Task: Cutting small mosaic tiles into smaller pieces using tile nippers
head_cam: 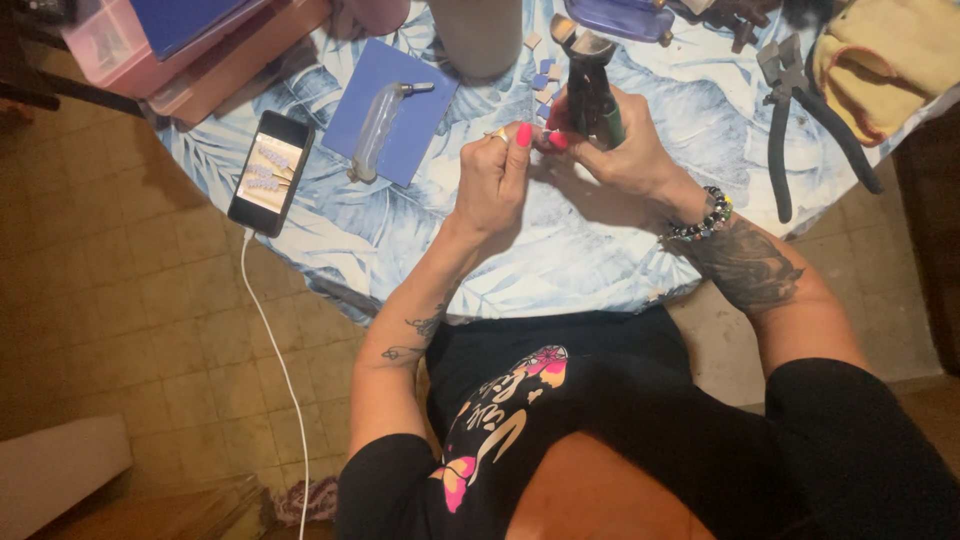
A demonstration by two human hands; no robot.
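My right hand [622, 150] grips a pair of dark-handled nippers [588, 75], jaws pointing away from me over the table. My left hand [494, 175] is curled just left of it, fingertips pinched at the nippers' handles; whatever small piece it may hold is hidden. Several small square tile pieces [545, 82], blue and beige, lie on the leaf-patterned tablecloth [560, 260] just beyond my hands.
A phone [270, 172] with a white cable lies at the left, beside a blue pad carrying a clear tube [378, 130]. Another pair of pliers [800, 110] and a yellow cloth [890, 55] sit at the right. Pink boxes [150, 45] stand at the far left.
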